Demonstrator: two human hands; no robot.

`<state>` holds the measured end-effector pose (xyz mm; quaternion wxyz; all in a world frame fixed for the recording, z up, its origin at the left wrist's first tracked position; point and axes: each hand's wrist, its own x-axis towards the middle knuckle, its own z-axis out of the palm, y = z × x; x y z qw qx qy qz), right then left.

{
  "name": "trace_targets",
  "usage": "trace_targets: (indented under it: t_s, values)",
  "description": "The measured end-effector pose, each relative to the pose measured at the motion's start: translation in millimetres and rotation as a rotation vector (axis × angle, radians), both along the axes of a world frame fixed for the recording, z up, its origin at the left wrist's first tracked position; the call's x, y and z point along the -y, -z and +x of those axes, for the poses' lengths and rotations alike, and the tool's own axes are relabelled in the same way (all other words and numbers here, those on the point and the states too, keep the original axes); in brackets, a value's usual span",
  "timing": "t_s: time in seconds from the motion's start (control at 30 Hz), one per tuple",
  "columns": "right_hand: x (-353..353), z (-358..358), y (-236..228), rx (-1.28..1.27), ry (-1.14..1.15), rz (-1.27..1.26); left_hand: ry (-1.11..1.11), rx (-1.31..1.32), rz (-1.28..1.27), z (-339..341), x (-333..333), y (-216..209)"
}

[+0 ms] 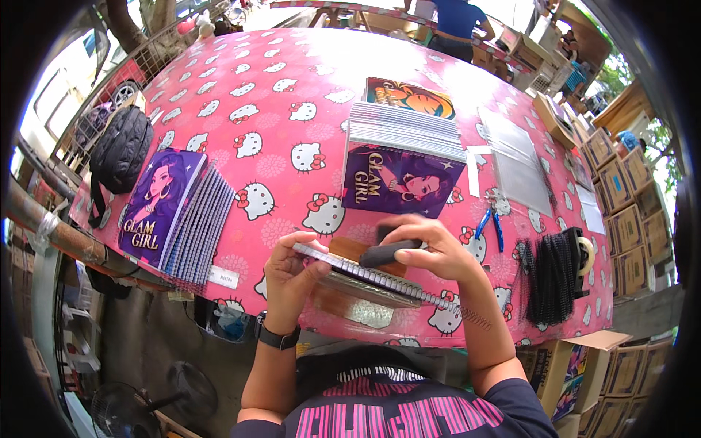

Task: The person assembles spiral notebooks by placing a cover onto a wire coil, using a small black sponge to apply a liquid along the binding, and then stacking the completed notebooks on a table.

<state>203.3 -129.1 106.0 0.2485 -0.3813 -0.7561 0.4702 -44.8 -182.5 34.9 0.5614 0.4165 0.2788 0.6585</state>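
"Dark shirt (394, 400) closest to my lens, big pink striped lettering across it! What else carries print?"

"Purple notebooks (162, 201) on the left, gold capitals on the top cover; on the farther stack (409, 179) matching capitals run sideways from where I watch."

"And the piece being worked?"

"That notebook (365, 278) is up over the near edge of the pink table (270, 164), spine upward, long axis slanting from upper left to lower right, a springy coil (476, 319) trailing past its lower-right end."

"Hands?"

"Left hand (286, 276) pinching the upper-left end; right hand (432, 250) wrapped round a dark, rounded tool (381, 254) by the spine (touching it or not, I can't tell)."

"Textures?"

"Shiny, clear, flat plastic sheets (515, 157), and a bristly bundle of black coils (551, 281) to the right!"
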Motion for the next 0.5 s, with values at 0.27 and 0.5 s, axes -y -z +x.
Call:
trace_targets:
  t_s: [0.27, 0.5]
  values:
    - [-10.4, -13.2, -8.8, 0.077, -0.008, 0.106, 0.002, 0.056, -0.048, 1.2, 2.8, 2.7]
    - [-18.4, -21.4, -4.8, -0.133, -0.122, 0.048, -0.007, 0.168, -0.035, 2.3, -2.5, 7.7]
